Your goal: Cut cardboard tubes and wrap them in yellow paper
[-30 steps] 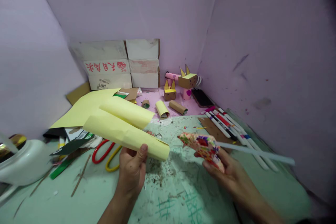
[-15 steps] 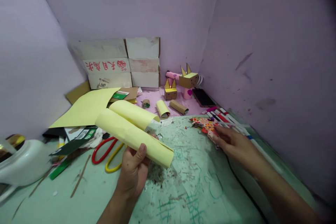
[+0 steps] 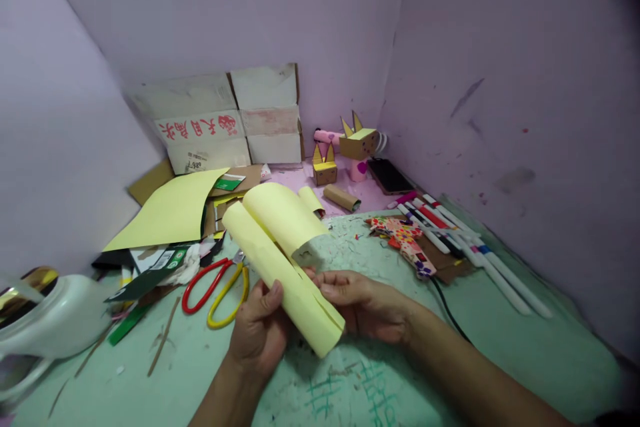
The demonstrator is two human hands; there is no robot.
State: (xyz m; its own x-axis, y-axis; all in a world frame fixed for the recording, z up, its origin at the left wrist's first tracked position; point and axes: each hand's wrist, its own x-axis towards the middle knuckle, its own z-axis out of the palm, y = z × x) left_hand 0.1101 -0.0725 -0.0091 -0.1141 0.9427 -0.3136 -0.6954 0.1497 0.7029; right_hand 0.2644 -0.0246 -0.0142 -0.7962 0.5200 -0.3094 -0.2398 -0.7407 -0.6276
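Note:
My left hand grips a rolled sheet of yellow paper from its left side, with the thumb on top. The sheet is curled into a tube in front, and a wider curl of it stands behind. On the right, my right hand pinches the paper's near edge between thumb and fingers. Right of the hands, a glue gun covered in patterned paper lies on the table with its black cord trailing. Scissors with red and yellow handles lie left of the paper.
Markers and a phone lie at the right. Cardboard animal figures and a brown tube stand or lie at the back. A flattened carton leans on the wall. A white container is at the left, near a yellow sheet.
My right hand has left the glue gun and moved left onto the paper's edge. The rolled paper in my left hand has shifted right and turned more upright.

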